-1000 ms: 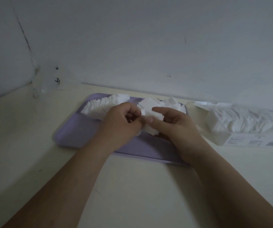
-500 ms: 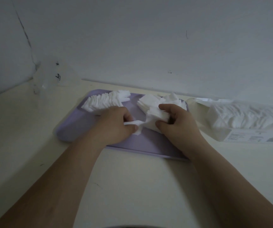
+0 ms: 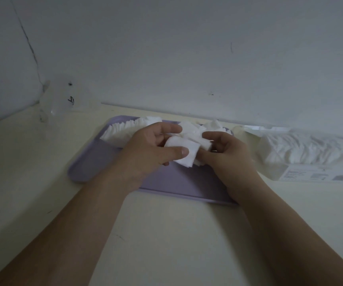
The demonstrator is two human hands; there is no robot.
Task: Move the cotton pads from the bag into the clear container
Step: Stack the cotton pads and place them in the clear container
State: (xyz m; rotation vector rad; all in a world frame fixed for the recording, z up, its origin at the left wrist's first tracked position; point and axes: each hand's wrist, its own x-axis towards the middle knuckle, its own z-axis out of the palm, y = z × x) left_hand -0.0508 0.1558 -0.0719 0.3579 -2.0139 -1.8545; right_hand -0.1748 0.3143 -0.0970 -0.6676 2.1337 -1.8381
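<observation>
1. Head view: a stack of pads (image 3: 184, 150) is being held just above the purple tray (image 3: 96, 162), between both hands, near the tray's middle.
2. The stack is being pinched by the left hand (image 3: 152, 149), with the thumb pressed on top and the fingers spread behind and beneath it. The stack's right end is being gripped by the curled fingers of the right hand (image 3: 226, 153).
3. A fanned row (image 3: 123, 129) of pads is being kept along the tray's rear left edge, and a loose heap (image 3: 216, 125) is lying at the tray's rear, just behind the hands. Both are being taken as pads already out of the bag.
4. The bag (image 3: 302, 153) is lying on the table (image 3: 166, 234) just right of the tray with its top opened. Many pads are being shown inside it, so the emptying is being judged as only partly done.
5. The clear container (image 3: 59, 98) is standing well apart from the tray, at the far left by the wall. Nothing white is being made out inside it, though the dim light and the clear walls are making this uncertain.
6. The task is therefore being judged as early to midway. Pads are being gathered on the tray, none is being seen in the container, and the carrying across is not yet done.
</observation>
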